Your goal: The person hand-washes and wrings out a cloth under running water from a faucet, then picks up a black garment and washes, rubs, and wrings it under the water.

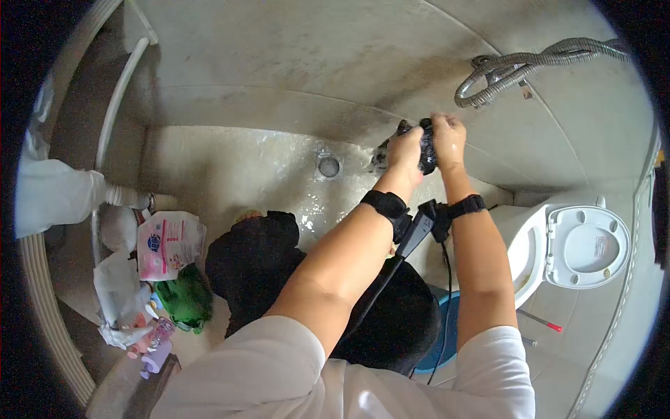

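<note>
1 black cloth: wet, glossy, bunched up, held between left hand and right hand, near wall.

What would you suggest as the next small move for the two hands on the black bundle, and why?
Probably a gentle twist of the black bundle between the left hand and right hand: both grip it, it looks wet and glossy, and the floor glistens around the drain, so drips could likely run off there.
</note>
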Available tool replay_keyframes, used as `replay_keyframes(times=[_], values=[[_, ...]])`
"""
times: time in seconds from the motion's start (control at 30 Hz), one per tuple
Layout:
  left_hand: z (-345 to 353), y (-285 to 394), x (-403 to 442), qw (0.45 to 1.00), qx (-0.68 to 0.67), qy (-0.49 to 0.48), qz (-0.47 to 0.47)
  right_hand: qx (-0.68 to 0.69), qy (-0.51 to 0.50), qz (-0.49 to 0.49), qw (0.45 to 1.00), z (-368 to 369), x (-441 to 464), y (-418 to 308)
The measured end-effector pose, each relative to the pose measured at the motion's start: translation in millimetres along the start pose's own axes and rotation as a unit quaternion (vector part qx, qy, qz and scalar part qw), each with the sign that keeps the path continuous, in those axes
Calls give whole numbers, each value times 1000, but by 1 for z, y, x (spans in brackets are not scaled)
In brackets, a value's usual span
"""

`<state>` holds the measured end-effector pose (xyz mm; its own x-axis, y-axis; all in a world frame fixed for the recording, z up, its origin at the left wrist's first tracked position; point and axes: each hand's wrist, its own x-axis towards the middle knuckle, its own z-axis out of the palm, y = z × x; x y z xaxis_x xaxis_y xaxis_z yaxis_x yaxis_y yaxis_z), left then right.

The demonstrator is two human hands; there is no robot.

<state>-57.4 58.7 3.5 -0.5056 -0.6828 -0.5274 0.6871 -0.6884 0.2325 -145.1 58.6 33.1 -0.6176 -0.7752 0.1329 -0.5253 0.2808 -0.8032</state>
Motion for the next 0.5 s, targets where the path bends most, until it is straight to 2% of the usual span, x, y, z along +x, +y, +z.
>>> replay_keyframes(times=[0.03,0.07,0.13,0.17,0.23,0.27,0.3,0.33,0.4,0.43,0.47,0.5], values=[[4,-1,-5,997,67,1,29,13,0,43,999,-8,2,13],[9,5,-12,989,133,2,61,-8,-12,41,999,-14,13,46],[11,14,-21,995,96,-22,23,108,-75,46,990,-23,-1,35],[11,17,-24,997,70,-41,-3,106,-80,48,990,-27,-11,27],[8,24,-22,997,42,-58,-26,284,-154,102,941,-29,-30,-7],[3,26,-19,995,-17,-58,-74,282,-158,104,941,-29,-40,-20],[0,27,-15,988,-76,-59,-120,173,-161,3,972,-28,-49,-33],[-6,25,-6,985,-79,-100,-113,61,-161,-101,980,-24,-57,-46],[-24,21,4,967,-112,-204,-104,41,-168,-150,973,-7,-77,-69],[-30,18,1,964,-93,-248,1,-26,-157,-213,964,4,-79,-70],[-26,3,-5,974,-138,-174,55,-93,-145,-274,946,13,-80,-70],[-33,-10,18,962,-95,-230,111,-16,-156,-127,979,19,-83,-82]])
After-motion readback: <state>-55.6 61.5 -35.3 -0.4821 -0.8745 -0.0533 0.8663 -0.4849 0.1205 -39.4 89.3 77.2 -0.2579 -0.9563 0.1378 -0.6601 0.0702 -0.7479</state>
